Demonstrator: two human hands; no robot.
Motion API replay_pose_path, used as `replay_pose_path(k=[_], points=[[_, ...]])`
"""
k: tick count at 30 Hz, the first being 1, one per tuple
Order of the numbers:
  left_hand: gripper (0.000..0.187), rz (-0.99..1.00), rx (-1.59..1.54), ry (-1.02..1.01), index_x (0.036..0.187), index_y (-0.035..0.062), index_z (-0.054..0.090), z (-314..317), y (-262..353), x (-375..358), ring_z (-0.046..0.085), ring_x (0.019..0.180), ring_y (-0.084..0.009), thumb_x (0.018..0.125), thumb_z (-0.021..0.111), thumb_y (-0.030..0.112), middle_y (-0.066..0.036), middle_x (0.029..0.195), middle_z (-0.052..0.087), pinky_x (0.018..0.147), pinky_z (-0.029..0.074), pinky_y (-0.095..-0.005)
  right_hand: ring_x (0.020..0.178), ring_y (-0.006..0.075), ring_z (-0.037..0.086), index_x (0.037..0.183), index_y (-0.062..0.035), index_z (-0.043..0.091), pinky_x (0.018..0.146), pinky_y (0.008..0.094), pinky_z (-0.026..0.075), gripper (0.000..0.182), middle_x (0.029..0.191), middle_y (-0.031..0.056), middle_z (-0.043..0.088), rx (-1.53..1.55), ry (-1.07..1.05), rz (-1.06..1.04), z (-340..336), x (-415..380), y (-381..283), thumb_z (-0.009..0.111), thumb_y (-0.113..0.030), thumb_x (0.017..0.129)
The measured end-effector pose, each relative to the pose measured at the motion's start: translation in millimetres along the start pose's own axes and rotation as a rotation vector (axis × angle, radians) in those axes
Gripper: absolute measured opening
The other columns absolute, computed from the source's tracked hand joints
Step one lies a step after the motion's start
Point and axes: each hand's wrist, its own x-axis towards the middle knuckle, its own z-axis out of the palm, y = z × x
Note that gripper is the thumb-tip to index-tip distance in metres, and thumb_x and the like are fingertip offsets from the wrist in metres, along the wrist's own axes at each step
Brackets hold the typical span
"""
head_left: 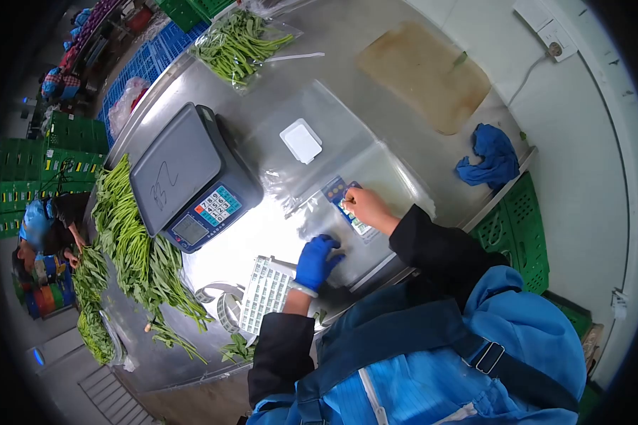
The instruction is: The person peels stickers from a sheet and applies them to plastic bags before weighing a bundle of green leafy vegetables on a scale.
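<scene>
My right hand (pixel 366 207), bare, has its fingers pinched together over the printed label area of a clear plastic bag (pixel 397 180); whatever is between the fingertips is too small to make out. My left hand (pixel 317 262), in a blue glove, rests with fingers spread on the bag's near edge. Just left of it lies a sheet of small printed labels (pixel 266 294), with a curled strip (pixel 228 312) beside it. Beyond the hands, a small white tray (pixel 300 141) sits on the plastic.
A digital scale (pixel 177 166) stands left of the bags, with leafy greens (pixel 124 227) beyond. Bagged greens (pixel 241 46) lie at the back, cardboard-coloured sheet (pixel 425 76) and blue cloth (pixel 490 156) at right. Green crates (pixel 521 227) stand beside the table; another person (pixel 42 227) handles greens at left.
</scene>
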Motion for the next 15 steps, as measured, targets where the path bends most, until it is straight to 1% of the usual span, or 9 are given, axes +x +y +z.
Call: replay_pose_path(k=[2,5,6,7,8,9,10,13,15], points=[[0.02,0.015,0.049,-0.007,0.091,0.0097,0.067,12.6,-5.2,0.4,0.06,0.086,-0.0327,0.074,0.075,0.015,-0.012,0.093,0.064,0.078,0.047,-0.0405,0.074,0.0345,0.064,0.086,-0.0025,0.064,0.064,0.0414,0.049,0.023,0.077,0.0163,0.066,-0.189,0.008,0.015,-3.0,3.0,-2.6,0.07,-0.025,0.084],[0.022,-0.039,-0.127,0.0,0.093,0.0104,0.07,30.0,-36.3,-1.9,0.061,0.083,-0.0319,0.072,0.076,0.014,-0.012,0.09,0.066,0.076,0.049,-0.0387,0.07,0.0287,0.065,0.089,-0.0021,0.065,0.063,0.0391,0.049,0.024,0.077,0.0151,0.067,-0.336,0.11,-0.126,-23.0,0.4,-3.9,0.072,-0.024,0.083],[0.022,-0.075,-0.227,0.002,0.093,0.0108,0.071,32.4,-43.9,-4.2,0.062,0.082,-0.0316,0.072,0.076,0.014,-0.012,0.089,0.066,0.075,0.049,-0.0381,0.069,0.0248,0.064,0.09,-0.0023,0.065,0.062,0.0372,0.048,0.024,0.076,0.0132,0.067,-0.146,0.025,-0.108,-30.8,-0.6,-2.8,0.072,-0.024,0.083],[0.016,-0.119,-0.289,0.044,0.093,0.0079,0.072,29.8,-41.5,-3.4,0.063,0.076,-0.024,0.078,0.073,0.01,-0.009,0.083,0.068,0.071,0.05,-0.0335,0.067,0.0209,0.063,0.091,-0.0024,0.065,0.06,0.0354,0.048,0.024,0.076,0.0113,0.067,0.044,-0.063,-0.091,-41.0,0.3,-3.6,0.073,-0.024,0.083],[0.013,-0.242,-0.455,0.052,0.093,0.0067,0.072,24.8,-42.0,-0.5,0.063,0.076,-0.0213,0.08,0.07,0.011,-0.008,0.083,0.067,0.07,0.049,-0.0321,0.066,0.017,0.063,0.092,-0.0025,0.065,0.059,0.0335,0.047,0.025,0.075,0.0094,0.067,0.232,-0.153,-0.074,-48.3,1.3,-5.6,0.074,-0.024,0.083],[0.012,-0.366,-0.622,0.057,0.093,0.0055,0.072,16.5,-45.1,3.4,0.062,0.075,-0.0185,0.083,0.068,0.011,-0.006,0.083,0.067,0.069,0.049,-0.0306,0.065,0.008,0.057,0.093,-0.003,0.064,0.057,0.0259,0.045,0.023,0.073,0.003,0.065,0.567,-0.302,0.009,-69.4,-9.4,-32.9,0.075,-0.021,0.083],[0.012,-0.489,-0.79,0.058,0.093,0.0044,0.071,6.8,-48.8,8.0,0.061,0.075,-0.0158,0.086,0.066,0.012,-0.005,0.083,0.067,0.068,0.048,-0.0292,0.065,0.0076,0.057,0.092,-0.0029,0.064,0.057,0.0247,0.044,0.022,0.073,0.0023,0.065,0.604,-0.376,0.045,-84.8,-17.1,-51.1,0.075,-0.02,0.083],[0.019,-0.634,-0.819,0.415,0.099,0.0047,0.07,-45.9,-62.2,32.3,0.057,0.071,-0.0102,0.089,0.056,0.012,-0.003,0.086,0.066,0.063,0.043,-0.0225,0.061,0.0069,0.053,0.09,-0.0028,0.064,0.054,0.024,0.042,0.017,0.071,0.0016,0.064,0.659,-0.517,0.126,-109.2,-31.4,-81.6,0.073,-0.016,0.084],[0.019,-0.633,-0.919,0.85,0.1,0.0057,0.069,-72.9,-45.5,48.6,0.056,0.072,-0.0105,0.09,0.054,0.014,-0.003,0.091,0.066,0.064,0.041,-0.0231,0.059,0.0102,0.054,0.09,-0.0035,0.064,0.053,0.0287,0.042,0.017,0.071,0.0044,0.065,0.524,-0.367,-0.02,-81.4,-25.0,-56.7,0.072,-0.016,0.083]])
